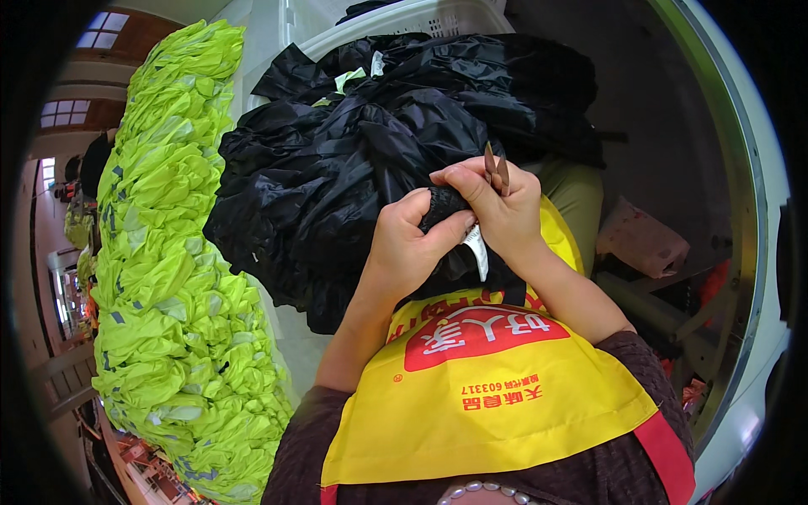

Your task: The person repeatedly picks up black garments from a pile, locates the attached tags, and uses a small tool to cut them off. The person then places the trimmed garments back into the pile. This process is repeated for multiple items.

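A heap of shiny black garments [337, 168] spreads across the work surface and over my lap. My left hand [408, 240] is closed, pinching a bunched edge of one black garment between thumb and fingers. Close beside it, my right hand [503, 206] is closed too, with small thread snips [498, 172] in it, their blades pointing up past the fingers. Its thumb and fingertip also seem to pinch the same black fabric. A white label [477, 252] hangs from the fabric between my hands. The snips' handles are hidden in the right hand.
To the left lies a long pile of neon yellow-green garments [185, 278]. Behind the black heap stands a white plastic basket [404, 23]. My yellow apron [404, 438] covers my front. A pinkish bag [644, 240] is low on the right, near a curved pale edge [757, 168].
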A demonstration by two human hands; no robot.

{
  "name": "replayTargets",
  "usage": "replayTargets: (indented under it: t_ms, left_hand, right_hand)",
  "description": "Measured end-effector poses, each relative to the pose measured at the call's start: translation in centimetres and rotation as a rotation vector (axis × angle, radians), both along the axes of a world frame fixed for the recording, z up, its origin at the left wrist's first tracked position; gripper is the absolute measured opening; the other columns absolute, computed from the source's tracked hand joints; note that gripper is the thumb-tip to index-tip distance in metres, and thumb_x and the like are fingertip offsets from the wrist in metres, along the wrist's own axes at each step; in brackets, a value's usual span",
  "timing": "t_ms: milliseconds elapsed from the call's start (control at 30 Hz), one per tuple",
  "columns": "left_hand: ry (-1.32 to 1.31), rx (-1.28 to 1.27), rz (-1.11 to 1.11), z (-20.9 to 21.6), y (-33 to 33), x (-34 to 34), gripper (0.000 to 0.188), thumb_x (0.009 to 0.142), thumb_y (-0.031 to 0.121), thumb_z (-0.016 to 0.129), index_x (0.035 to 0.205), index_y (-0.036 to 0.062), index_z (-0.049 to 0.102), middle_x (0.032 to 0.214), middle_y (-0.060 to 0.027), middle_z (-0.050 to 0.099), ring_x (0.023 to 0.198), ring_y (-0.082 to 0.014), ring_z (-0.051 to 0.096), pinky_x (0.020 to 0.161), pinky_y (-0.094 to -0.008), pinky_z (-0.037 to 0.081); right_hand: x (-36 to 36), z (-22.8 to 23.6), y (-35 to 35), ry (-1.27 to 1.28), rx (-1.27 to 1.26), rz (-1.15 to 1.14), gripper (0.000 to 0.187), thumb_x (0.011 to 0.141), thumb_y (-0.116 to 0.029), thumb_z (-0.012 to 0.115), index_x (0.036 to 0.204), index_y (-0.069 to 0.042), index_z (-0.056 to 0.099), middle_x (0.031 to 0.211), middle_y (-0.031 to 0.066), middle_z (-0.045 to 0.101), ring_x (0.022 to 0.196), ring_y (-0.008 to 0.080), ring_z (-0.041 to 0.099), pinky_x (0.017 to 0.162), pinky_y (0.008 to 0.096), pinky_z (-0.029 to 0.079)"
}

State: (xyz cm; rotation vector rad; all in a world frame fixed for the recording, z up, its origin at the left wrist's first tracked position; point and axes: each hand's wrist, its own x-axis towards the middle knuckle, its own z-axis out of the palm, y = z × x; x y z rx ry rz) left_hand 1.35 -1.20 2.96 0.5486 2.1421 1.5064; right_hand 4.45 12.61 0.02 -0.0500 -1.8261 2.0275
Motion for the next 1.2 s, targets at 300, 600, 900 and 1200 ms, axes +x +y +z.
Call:
replayTargets:
  t_ms: [300, 600, 900, 1200]
  left_hand:
    - [-0.171, 0.143, 0.083, 0.3, -0.3, 0.3, 0.011, 0.078, 0.005, 0.066, 0.077, -0.0026, 0.058, 0.071, -0.0019, 0.063, 0.063, -0.0034, 0.054, 0.053, -0.0189, 0.042]
    - [-0.189, 0.171, 0.053, 0.0, -0.8, 0.2, 0.010, 0.077, 0.004, 0.066, 0.081, -0.0029, 0.061, 0.072, -0.0021, 0.062, 0.065, -0.0043, 0.055, 0.055, -0.0193, 0.043]
    - [-0.091, 0.129, -0.039, -0.2, -1.1, 0.1, 0.011, 0.077, 0.001, 0.065, 0.087, -0.0019, 0.063, 0.075, -0.0026, 0.064, 0.066, -0.0058, 0.058, 0.059, -0.0194, 0.045]
    - [-0.055, 0.098, -0.087, -0.4, -0.9, 0.1, 0.013, 0.075, 0.001, 0.067, 0.087, -0.0018, 0.064, 0.079, -0.0012, 0.062, 0.069, -0.0055, 0.056, 0.060, -0.0196, 0.044]
  right_hand:
    - [0.0, 2.2, 4.5, -0.192, -0.010, 0.217, 0.032, 0.092, -0.026, 0.044, 0.103, 0.002, 0.056, 0.087, 0.0061, 0.060, 0.079, 0.0108, 0.055, 0.070, 0.0246, 0.044]
    - [1.5, 0.2, 6.4, -0.191, 0.452, 0.585, 0.033, 0.091, -0.030, 0.045, 0.097, 0.000, 0.056, 0.076, 0.0087, 0.057, 0.068, 0.0157, 0.054, 0.061, 0.0263, 0.043]
    - [1.2, 0.4, 6.2, -0.174, 0.345, 0.642, 0.034, 0.092, -0.031, 0.045, 0.098, 0.000, 0.058, 0.074, 0.0130, 0.060, 0.067, 0.0231, 0.059, 0.060, 0.0304, 0.045]
    - [0.9, 0.4, 5.4, -0.115, 0.408, 0.611, 0.033, 0.090, -0.029, 0.046, 0.095, 0.001, 0.058, 0.072, 0.0159, 0.059, 0.066, 0.0261, 0.059, 0.059, 0.0308, 0.045]
